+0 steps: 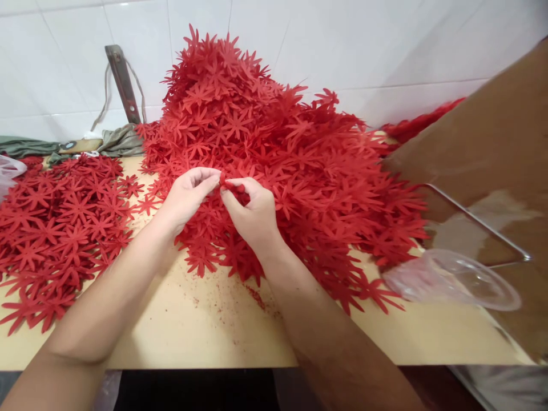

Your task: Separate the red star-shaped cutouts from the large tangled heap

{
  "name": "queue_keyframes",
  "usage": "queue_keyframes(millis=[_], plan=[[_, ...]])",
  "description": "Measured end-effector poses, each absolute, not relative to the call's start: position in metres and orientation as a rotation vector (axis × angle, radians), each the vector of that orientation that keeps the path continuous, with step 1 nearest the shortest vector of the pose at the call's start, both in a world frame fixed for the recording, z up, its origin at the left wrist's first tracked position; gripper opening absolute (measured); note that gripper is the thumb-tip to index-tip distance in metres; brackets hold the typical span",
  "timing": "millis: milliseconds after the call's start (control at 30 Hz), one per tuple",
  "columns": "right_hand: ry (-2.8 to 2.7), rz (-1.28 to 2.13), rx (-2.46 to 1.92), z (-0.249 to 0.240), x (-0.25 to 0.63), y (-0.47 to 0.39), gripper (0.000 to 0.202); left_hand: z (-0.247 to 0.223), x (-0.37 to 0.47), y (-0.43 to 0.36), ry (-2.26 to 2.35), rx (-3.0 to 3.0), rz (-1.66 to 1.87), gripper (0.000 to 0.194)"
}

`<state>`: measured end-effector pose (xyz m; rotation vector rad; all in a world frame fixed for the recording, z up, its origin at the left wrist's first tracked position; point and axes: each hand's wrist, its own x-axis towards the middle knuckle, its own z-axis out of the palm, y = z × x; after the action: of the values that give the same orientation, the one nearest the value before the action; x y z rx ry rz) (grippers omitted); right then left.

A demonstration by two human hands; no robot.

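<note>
a tall heap of red flower cutouts (274,142) is filling the middle of the pale tabletop (205,325), leaning back against the white tiled wall (385,45). a flatter spread of the same cutouts (55,222) is lying to the left, and a brown cardboard box (492,148) with clear plastic bags (454,279) is standing at the right. the left hand (188,197) and right hand (252,214) are meeting at the foot of the heap — both pinching one small red cutout (231,187) between thumbs and fingertips, just above the pile. judging by the grip, the piece is being pulled apart or folded; keeping the pinch close to its centre and working gently should be sparing the thin petals from tearing.
</note>
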<state>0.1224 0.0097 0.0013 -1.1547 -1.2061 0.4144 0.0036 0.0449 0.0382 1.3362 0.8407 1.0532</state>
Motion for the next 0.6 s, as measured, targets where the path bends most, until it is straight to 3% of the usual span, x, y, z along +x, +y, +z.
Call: queue_keyframes(millis=[133,233,300,500,600], plan=[[-1.009,0.814,-1.040,0.0059,0.1241,0.0102,0.012,0.0360,0.0004,0.0468,0.860,1.391,1.073,0.013],[-0.927,1.010,-0.954,0.0075,0.1247,0.0096,0.022,0.0342,-0.0005,0.0488,0.846,1.419,1.050,0.009],[-0.903,1.050,-0.939,0.0080,0.1236,0.0089,0.027,0.0340,0.0000,0.0500,0.848,1.440,1.050,0.003],[-0.891,0.947,-1.047,0.0099,0.1156,0.0065,0.041,0.0359,0.0030,0.0520,0.945,1.574,1.094,0.011],[-0.824,0.874,-1.093,0.0092,0.1168,0.0079,0.036,0.0369,0.0022,0.0513,0.924,1.677,1.138,0.008]])
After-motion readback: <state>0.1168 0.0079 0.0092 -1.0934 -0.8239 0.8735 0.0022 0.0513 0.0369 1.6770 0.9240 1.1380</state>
